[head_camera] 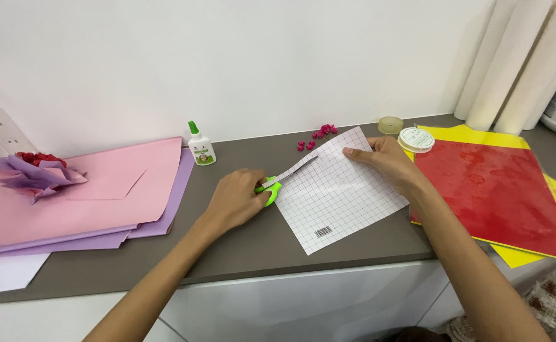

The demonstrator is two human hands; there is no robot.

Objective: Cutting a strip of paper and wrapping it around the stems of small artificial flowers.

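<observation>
On the grey worktop (240, 244), left hand (236, 196) fingers closed around green scissors (270, 192), blades at gridded sheet (338, 190) edge; right hand (385, 158) fingers spread, pressing sheet flat.

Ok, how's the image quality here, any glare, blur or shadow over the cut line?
Head view: light is soft and even, with no glare on the gridded sheet. The left hand and green scissors look sharp, with only faint shadow beneath them. The right hand is clear too. The red paper is slightly smeared toward the frame edge.
</observation>
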